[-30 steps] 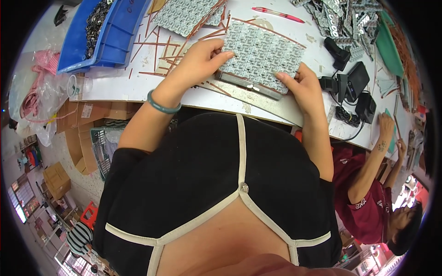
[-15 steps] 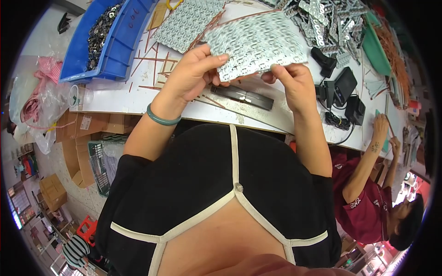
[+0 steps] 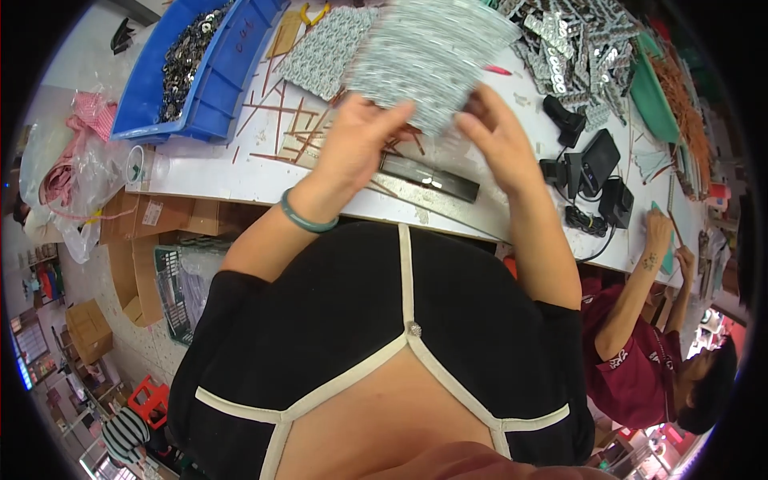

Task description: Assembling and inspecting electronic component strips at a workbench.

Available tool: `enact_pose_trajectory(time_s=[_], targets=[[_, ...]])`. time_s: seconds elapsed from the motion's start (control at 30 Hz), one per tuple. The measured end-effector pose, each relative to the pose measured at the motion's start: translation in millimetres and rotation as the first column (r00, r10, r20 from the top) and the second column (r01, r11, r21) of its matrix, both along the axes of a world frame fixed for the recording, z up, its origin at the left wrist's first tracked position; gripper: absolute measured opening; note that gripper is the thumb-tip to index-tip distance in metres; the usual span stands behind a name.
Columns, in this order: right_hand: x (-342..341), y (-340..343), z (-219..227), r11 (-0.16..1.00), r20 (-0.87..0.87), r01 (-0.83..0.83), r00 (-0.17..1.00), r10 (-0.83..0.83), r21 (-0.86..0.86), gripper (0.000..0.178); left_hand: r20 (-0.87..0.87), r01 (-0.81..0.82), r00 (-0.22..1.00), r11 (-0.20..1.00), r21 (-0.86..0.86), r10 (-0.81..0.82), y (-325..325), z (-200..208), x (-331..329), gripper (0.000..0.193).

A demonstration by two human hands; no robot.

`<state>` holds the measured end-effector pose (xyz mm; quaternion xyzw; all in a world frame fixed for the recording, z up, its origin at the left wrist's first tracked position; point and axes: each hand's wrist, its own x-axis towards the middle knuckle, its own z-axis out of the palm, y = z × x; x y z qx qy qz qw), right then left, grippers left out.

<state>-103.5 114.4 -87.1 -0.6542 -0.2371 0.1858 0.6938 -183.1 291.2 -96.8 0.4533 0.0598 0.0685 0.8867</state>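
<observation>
A silvery panel of rows of small stamped metal pieces (image 3: 432, 56) is held up over the table, smeared by motion. My left hand (image 3: 360, 140) grips its near left edge, with the thumb on top. At its near right edge is my right hand (image 3: 504, 136), thumb and fingers bent but apart; whether they touch the panel I cannot tell. Another such metal panel (image 3: 324, 60) lies flat on the table beyond my left hand. Beneath my hands lies a dark, glossy flat bar (image 3: 436, 178).
A blue bin (image 3: 232, 72) of small dark metal parts stands at the left. Thin brown strips (image 3: 280, 120) are scattered near it. Metal pieces (image 3: 564, 48) are heaped at the back right, above black devices with a cable (image 3: 600, 160). A co-worker (image 3: 640, 360) works at the right.
The panel has turned and shifted away and to the left. My right hand's fingers have come apart at its edge, while my left hand has moved slightly right and nearer, still gripping it.
</observation>
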Motion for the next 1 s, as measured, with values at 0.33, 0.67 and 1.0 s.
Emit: enact_pose_trajectory(time_s=[0.33,0.67,1.0], targets=[[-0.5,-71.9,68.3,0.817,0.493,-0.123,0.744,0.452,-0.564,0.019,0.297,-0.018,0.902,0.66,0.751,-0.313,43.1,12.8,-6.3,0.063],[-13.5,-69.8,2.0,0.85,0.264,-0.019,0.947,0.184,-0.526,0.016,0.02,0.171,0.969,0.721,0.672,-0.248,27.8,-26.8,-14.7,0.019],[-18.1,-59.2,-32.1,0.881,-0.137,0.046,0.983,-0.125,-0.471,0.019,-0.168,0.289,0.95,0.542,0.789,-0.262,33.3,-36.0,17.8,0.029]])
